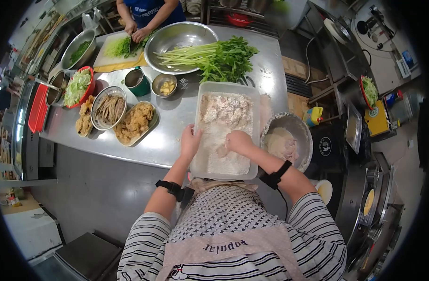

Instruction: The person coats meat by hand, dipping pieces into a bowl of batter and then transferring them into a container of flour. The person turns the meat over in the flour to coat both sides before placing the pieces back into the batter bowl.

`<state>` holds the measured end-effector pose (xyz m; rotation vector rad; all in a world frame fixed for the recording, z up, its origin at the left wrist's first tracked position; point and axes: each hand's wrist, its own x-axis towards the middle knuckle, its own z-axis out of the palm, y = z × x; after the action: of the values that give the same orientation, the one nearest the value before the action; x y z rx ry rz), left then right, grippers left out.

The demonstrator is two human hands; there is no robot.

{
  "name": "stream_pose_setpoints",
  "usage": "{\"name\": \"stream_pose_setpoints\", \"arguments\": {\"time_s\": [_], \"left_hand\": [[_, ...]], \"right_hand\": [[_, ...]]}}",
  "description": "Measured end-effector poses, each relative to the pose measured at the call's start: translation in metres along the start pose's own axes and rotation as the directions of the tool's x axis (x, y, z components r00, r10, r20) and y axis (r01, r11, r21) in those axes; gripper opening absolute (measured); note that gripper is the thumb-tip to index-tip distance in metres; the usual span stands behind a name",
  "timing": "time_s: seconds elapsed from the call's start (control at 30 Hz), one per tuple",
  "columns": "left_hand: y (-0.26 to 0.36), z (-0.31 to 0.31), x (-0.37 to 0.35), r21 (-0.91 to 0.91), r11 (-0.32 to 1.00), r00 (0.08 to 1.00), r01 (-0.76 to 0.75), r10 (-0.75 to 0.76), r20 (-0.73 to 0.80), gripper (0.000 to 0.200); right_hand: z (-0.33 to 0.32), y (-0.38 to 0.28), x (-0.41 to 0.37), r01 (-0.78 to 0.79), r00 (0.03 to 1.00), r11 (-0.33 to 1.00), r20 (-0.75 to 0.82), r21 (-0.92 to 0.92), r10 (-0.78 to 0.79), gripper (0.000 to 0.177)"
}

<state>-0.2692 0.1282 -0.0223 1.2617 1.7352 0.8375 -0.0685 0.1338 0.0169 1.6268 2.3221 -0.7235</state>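
A clear plastic tub (pixel 201 165) of white flour with coated pieces at its far end sits at the near edge of the steel table (pixel 174 119). My left hand (pixel 190 141) grips the tub's left rim. Inside the tub, my right hand (pixel 237 142) is closed and pressing down on a floured piece in the flour. A metal bowl (pixel 303 133) of pale raw pieces stands just right of the tub, beside my right forearm.
Trays of breaded and fried pieces (pixel 135 122) lie to the left. A large steel bowl (pixel 177 37) and leafy greens (pixel 219 58) sit beyond the tub. Another person's hands (pixel 138 33) cut greens on a board (pixel 117 51) at the far side. A stove stands right.
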Motion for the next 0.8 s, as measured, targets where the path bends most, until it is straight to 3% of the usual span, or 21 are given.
{"name": "stream_pose_setpoints", "arguments": {"time_s": [0.07,0.2,0.27,0.3,0.37,0.57,0.63,0.67,0.73,0.77,0.8], "left_hand": [[-0.002,0.001,0.001,-0.034,0.999,1.000,-0.017,0.017,0.017,0.045],[-0.002,0.003,0.002,-0.030,0.999,1.000,-0.026,0.026,0.005,0.043],[-0.005,0.004,0.003,-0.013,1.000,1.000,-0.013,0.012,-0.009,0.042],[-0.005,0.003,0.003,-0.010,1.000,1.000,-0.014,0.014,-0.008,0.042],[-0.005,0.003,0.003,-0.021,0.999,0.999,-0.034,0.034,0.011,0.042],[-0.014,0.008,0.005,-0.036,0.998,0.999,-0.048,0.047,-0.026,0.042],[-0.014,0.008,0.004,-0.033,0.998,0.997,-0.060,0.059,-0.042,0.042],[-0.015,0.009,0.004,-0.036,0.997,0.996,-0.063,0.060,-0.069,0.042],[-0.004,0.003,0.001,-0.061,0.996,0.998,-0.058,0.055,-0.036,0.041],[0.002,0.002,-0.001,-0.087,0.995,0.999,-0.044,0.043,-0.014,0.040],[0.002,0.003,-0.001,-0.098,0.994,0.999,-0.045,0.047,0.011,0.040]], "right_hand": [[-0.023,-0.012,-0.014,0.142,0.977,0.988,-0.167,0.067,-0.129,0.017],[0.028,-0.018,-0.024,0.243,0.951,0.966,-0.172,-0.090,-0.255,0.013],[0.062,-0.014,-0.023,0.363,0.932,0.920,0.058,-0.149,-0.358,0.013],[0.059,-0.015,-0.022,0.362,0.932,0.920,0.055,-0.148,-0.358,0.013],[0.037,-0.018,-0.021,0.297,0.952,0.947,0.111,-0.123,-0.284,0.013],[-0.073,0.013,0.026,0.180,0.980,0.972,-0.117,0.151,-0.163,0.016],[-0.087,0.042,0.036,0.265,0.946,0.836,-0.297,0.480,-0.129,0.016],[-0.091,0.058,0.037,0.254,0.946,0.837,-0.303,0.484,-0.112,0.016],[-0.094,0.095,0.026,0.351,0.794,0.739,-0.601,0.576,0.091,0.019],[-0.092,0.117,0.013,0.328,0.794,0.747,-0.597,0.578,0.114,0.019],[-0.091,0.141,-0.003,0.155,0.844,0.809,-0.501,0.567,0.190,0.021]]}}
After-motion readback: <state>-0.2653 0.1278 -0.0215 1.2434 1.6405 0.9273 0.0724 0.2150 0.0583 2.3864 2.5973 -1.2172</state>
